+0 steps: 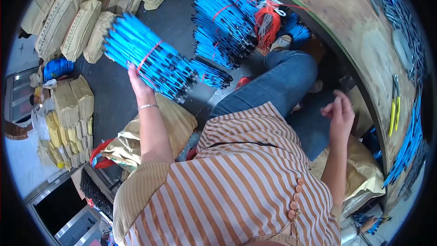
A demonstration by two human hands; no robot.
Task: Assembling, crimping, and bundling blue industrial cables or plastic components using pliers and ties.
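A thick bundle of thin blue rods with black ends (132, 41), tied round with a red band, is in my left hand (141, 86). My left fingers are closed on its near side, with part of the grip hidden beneath the bundle. My right hand (341, 116) is raised between my knee and the curved edge of the wooden table (337, 0). Its fingers are loosely bent and apart, and I see nothing in them. More tied bundles of blue rods (223, 13) are stacked on the floor ahead, beside a hank of red cords (267, 25).
Yellow-handled pliers (394, 109) lie on the table, near loose blue rods (407, 148) and a heap of grey pieces (405, 41). Brown paper sacks (82, 29) stand at the far left, with stacked packs (73, 105) nearer. An open sack (170, 118) sits by my left forearm.
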